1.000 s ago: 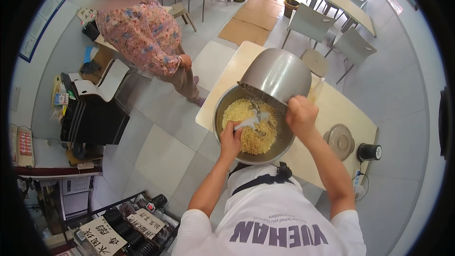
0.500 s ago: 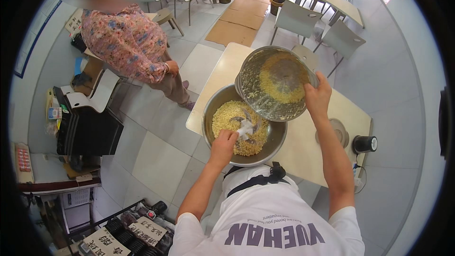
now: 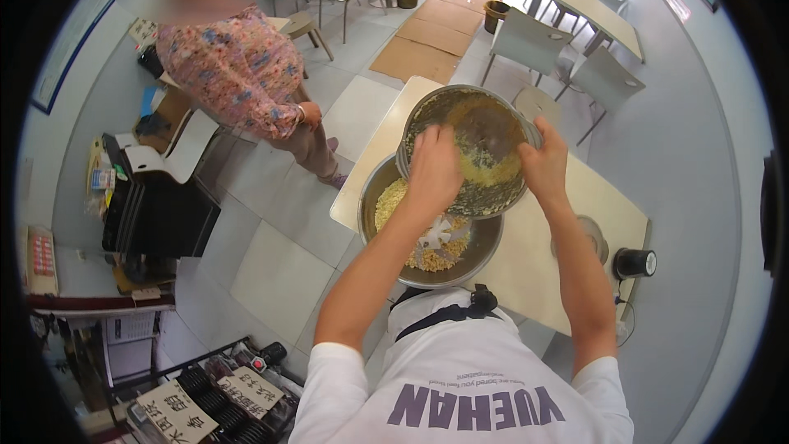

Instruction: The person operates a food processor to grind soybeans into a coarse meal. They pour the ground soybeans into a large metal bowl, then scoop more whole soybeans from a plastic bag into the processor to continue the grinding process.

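Note:
A steel pot-shaped container point(image 3: 485, 115) tilts over a wide steel mixing bowl point(image 3: 488, 248), its mouth facing me. Chopped yellow bits cling to its inner wall. My right hand point(image 3: 544, 163) is closed on the right of its rim. My left hand point(image 3: 436, 166) reaches into its left side, fingers curled together; their tips are hidden, and what they hold, if anything, does not show. Chopped yellow food point(image 3: 390, 201) lies in the mixing bowl below. On it rests a chopper blade point(image 3: 437, 234) with a white hub, partly covered by my left forearm.
The bowl stands on a pale table point(image 3: 608, 197). A round lid point(image 3: 590, 238) and a black motor unit point(image 3: 634, 263) with a cord lie at its right. A person in a flowered shirt point(image 3: 238, 66) stands at the left. Chairs and another table point(image 3: 567, 0) are farther back.
My left hand has let go of the blade's white hub, leaving it in the bowl, and moved up into the tilted container. My right hand keeps its hold on the rim.

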The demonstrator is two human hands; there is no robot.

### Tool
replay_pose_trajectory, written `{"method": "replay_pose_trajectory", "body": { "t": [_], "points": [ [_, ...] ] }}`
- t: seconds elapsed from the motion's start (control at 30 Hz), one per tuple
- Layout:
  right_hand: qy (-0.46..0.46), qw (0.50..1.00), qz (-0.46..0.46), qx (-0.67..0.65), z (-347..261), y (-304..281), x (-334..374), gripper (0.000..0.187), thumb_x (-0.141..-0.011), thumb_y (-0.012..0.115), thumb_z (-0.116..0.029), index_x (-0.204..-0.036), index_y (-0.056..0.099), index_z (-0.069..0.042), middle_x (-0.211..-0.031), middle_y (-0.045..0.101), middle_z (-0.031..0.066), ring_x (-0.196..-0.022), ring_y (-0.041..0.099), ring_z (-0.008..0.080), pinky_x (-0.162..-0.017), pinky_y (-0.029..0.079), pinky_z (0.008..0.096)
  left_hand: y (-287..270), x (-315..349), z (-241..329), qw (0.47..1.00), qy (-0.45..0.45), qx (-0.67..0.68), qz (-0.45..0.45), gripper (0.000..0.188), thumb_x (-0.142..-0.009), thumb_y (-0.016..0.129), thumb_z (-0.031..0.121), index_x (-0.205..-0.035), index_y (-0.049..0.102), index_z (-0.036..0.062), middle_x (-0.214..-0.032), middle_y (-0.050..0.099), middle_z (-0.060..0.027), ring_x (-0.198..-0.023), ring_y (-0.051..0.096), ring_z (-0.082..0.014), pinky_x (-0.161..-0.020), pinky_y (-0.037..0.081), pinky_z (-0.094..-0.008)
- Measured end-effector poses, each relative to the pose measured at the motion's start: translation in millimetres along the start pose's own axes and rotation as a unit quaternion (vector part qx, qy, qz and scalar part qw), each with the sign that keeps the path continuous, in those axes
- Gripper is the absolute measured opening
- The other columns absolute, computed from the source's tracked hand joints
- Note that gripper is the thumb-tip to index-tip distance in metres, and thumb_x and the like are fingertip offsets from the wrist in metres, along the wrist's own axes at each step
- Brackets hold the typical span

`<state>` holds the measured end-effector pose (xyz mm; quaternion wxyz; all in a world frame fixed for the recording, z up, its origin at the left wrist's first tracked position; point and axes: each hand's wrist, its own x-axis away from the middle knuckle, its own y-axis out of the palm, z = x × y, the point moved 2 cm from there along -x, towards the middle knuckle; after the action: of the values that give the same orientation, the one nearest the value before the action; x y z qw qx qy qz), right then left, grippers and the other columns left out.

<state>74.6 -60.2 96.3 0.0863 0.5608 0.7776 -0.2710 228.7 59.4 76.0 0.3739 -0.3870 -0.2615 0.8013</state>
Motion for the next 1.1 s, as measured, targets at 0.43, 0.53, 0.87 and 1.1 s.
{"method": "replay_pose_trajectory", "body": {
  "t": [0.43, 0.53, 0.87, 1.1],
  "points": [
    [0.088, 0.968, -0.051, -0.228, 23.5, 8.3, 2.0, 0.024, -0.070, 0.056, 0.002, -0.094, 0.061, 0.004, -0.079, 0.059, 0.0017, -0.070, 0.052, 0.0101, -0.063, 0.045, 0.0253, 99.5, -79.3, -1.6, 0.994, 0.006, 0.109, -0.001, 0.028, -0.084, 0.057, 0.011, -0.110, 0.063, 0.0005, -0.113, 0.062, -0.0251, -0.105, 0.058, -0.0428, -0.093, 0.047, -0.0481],
    [0.067, 0.985, -0.059, -0.150, 28.4, 2.7, -3.1, 0.021, -0.070, 0.056, 0.002, -0.091, 0.060, 0.003, -0.078, 0.058, 0.0038, -0.069, 0.051, 0.0108, -0.062, 0.044, 0.0264, 92.8, -63.2, 8.9, 0.984, 0.083, 0.075, -0.140, 0.024, -0.087, 0.055, 0.012, -0.106, 0.065, 0.0030, -0.113, 0.063, -0.0245, -0.106, 0.059, -0.0411, -0.091, 0.047, -0.0482],
    [-0.028, 0.997, -0.030, -0.065, 24.4, -4.6, -9.2, 0.015, -0.069, 0.055, 0.002, -0.084, 0.056, 0.003, -0.064, 0.050, 0.0125, -0.061, 0.049, 0.0174, -0.060, 0.044, 0.0321, 58.7, -23.3, -1.2, 0.883, 0.197, -0.277, -0.323, 0.027, -0.090, 0.052, 0.017, -0.107, 0.068, 0.0043, -0.122, 0.064, -0.0124, -0.117, 0.058, -0.0344, -0.098, 0.047, -0.0438],
    [-0.070, 0.995, -0.056, -0.032, -14.2, -13.0, -14.5, 0.011, -0.069, 0.054, 0.003, -0.080, 0.051, 0.001, -0.064, 0.046, 0.0196, -0.055, 0.044, 0.0271, -0.057, 0.043, 0.0341, 71.7, -35.2, -56.5, 0.972, 0.130, -0.196, -0.018, 0.038, -0.090, 0.055, 0.014, -0.126, 0.056, 0.0017, -0.135, 0.048, -0.0204, -0.126, 0.042, -0.0422, -0.106, 0.038, -0.0506]
  ]
}}
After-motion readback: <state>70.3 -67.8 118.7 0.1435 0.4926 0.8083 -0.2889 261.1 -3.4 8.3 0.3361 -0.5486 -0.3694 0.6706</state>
